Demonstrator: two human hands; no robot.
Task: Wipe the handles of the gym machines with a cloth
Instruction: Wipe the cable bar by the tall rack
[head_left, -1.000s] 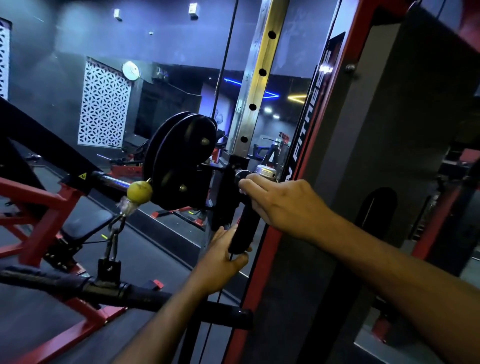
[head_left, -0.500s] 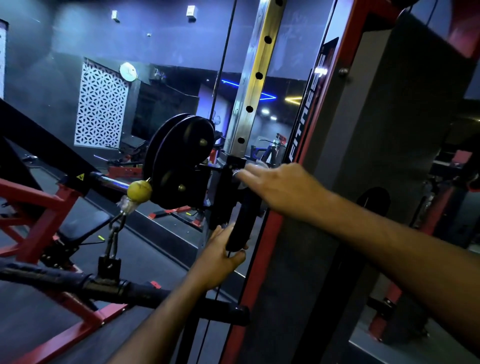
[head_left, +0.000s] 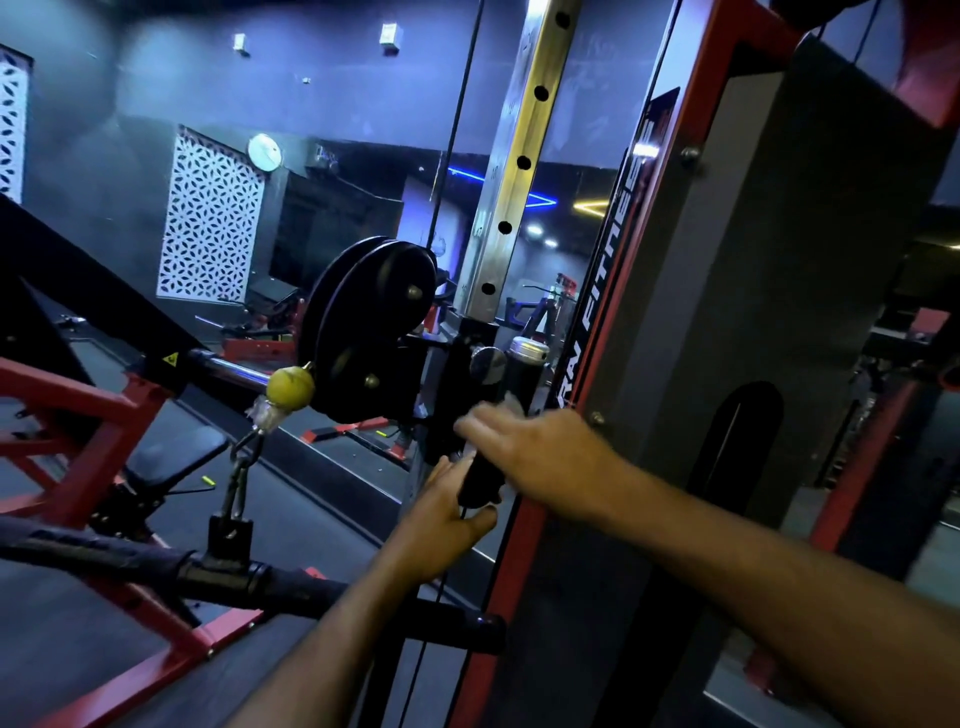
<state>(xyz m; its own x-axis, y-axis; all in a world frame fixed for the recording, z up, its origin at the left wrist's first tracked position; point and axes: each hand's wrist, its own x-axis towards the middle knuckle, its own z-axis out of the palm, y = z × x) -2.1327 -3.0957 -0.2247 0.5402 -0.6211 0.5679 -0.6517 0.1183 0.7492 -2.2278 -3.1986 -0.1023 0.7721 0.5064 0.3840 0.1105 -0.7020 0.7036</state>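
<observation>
Both hands are working one upright black handle (head_left: 519, 395) on the cable machine (head_left: 779, 260). We are cupping its lower end with our left hand (head_left: 441, 514), thumb hooked beneath, fingers straight along its side. Our right hand (head_left: 540, 457) is lying across the middle, blurred, so we cannot tell how its fingers are curling; a pale scrap, probably the cloth (head_left: 511, 402), is peeking out above it. We are judging the handle stiff, fixed and grippy, best braced low while the soft cloth is wrapping the shaft.
</observation>
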